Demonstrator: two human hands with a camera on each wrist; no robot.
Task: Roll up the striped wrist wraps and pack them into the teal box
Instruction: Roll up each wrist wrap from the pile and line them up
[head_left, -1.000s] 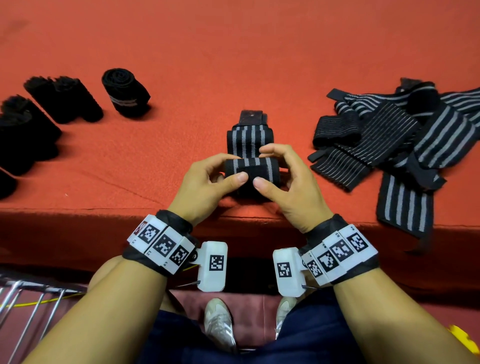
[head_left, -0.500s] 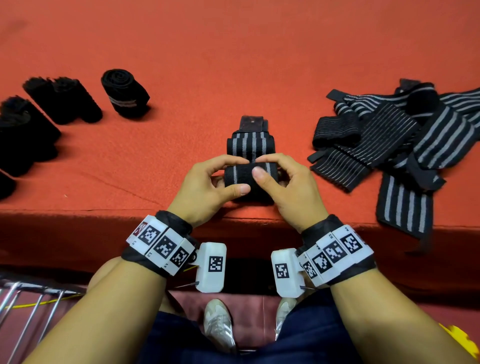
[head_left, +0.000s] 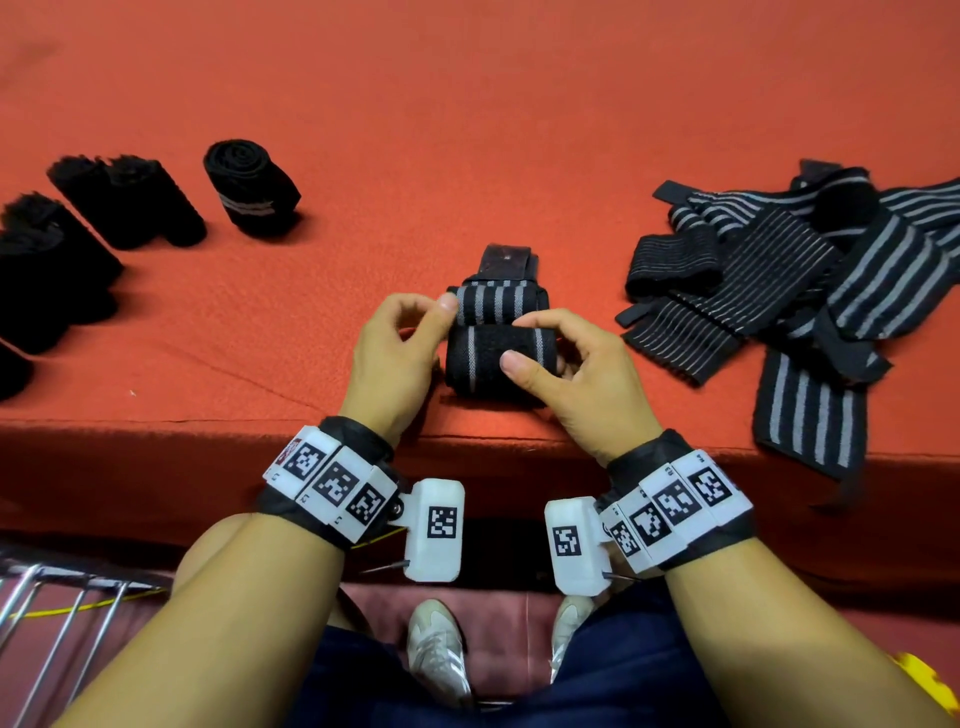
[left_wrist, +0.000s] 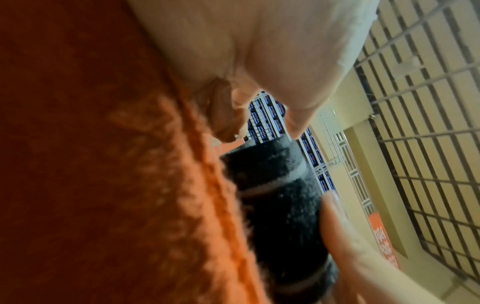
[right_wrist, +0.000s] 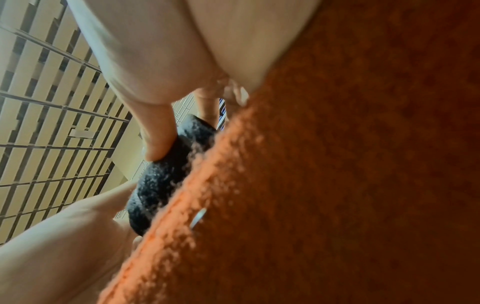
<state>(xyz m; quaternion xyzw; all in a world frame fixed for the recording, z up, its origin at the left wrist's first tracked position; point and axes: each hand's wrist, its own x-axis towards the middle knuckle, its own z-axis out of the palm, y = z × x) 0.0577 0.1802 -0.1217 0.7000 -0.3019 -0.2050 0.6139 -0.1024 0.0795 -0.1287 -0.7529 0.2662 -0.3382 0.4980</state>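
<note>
Both hands grip one half-rolled wrap (head_left: 498, 358) at the table's (head_left: 467, 104) near edge — left hand (head_left: 395, 358) pinching its left end, right hand (head_left: 576, 374) curled round the roll. Finished rolls (head_left: 252, 187) lie left of it, a loose pile (head_left: 800, 280) right. No teal box in view — no readable writing.

The worktop (head_left: 467, 104) wears an orange-red felt-like cover. The half-rolled wrap (head_left: 498, 358) at near centre is black with grey lengthwise stripes, and its far end tab is dark brownish-black. The loose pile of wraps (head_left: 789, 275) on the right is black with grey stripes, some broad, some thin. The finished rolls (head_left: 124, 208) on the left are black; the rightmost roll (head_left: 249, 189) shows a pale grey band.
</note>
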